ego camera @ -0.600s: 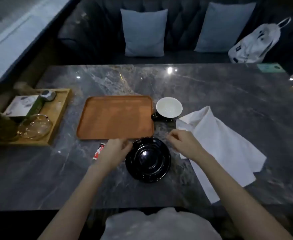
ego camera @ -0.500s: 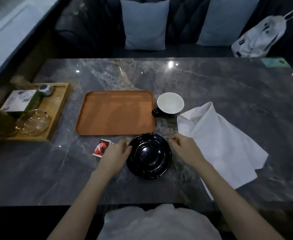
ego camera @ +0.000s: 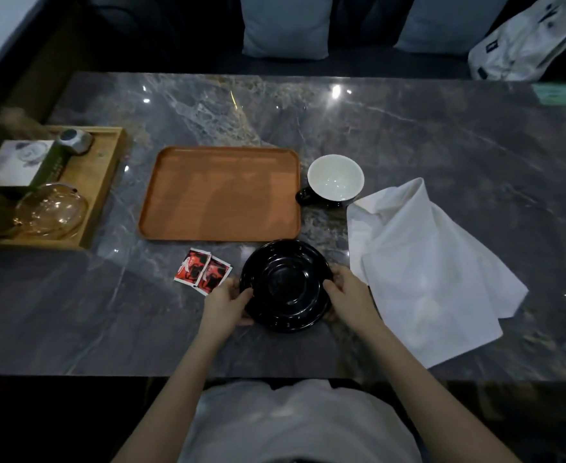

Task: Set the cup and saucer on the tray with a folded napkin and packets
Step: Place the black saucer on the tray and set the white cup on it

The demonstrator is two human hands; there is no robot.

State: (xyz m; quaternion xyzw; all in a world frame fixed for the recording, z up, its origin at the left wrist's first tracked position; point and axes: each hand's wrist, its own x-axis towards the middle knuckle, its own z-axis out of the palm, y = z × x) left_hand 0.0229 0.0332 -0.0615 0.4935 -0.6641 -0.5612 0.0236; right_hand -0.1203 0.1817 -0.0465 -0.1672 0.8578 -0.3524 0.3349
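Two hands grip the black saucer [ego camera: 285, 285] in the head view: the left hand [ego camera: 223, 304] curls round its rim at nine o'clock, the right hand [ego camera: 348, 295] round its rim at three o'clock, thumbs on top. Whether the saucer has left the table [ego camera: 442, 135] I cannot tell. The orange tray [ego camera: 220, 193] lies bare just beyond it at eleven o'clock; the cup [ego camera: 335, 178] stands beside the tray's right edge at one o'clock from the saucer. Two red packets [ego camera: 203, 270] lie touching the left hand's fingertips, and the unfolded white napkin [ego camera: 422, 262] sprawls at three o'clock, near the right hand. The glossy saucer could slip from so shallow a pinch, or clip the tray's raised lip on the way over; the left hand could also drag the packets along.
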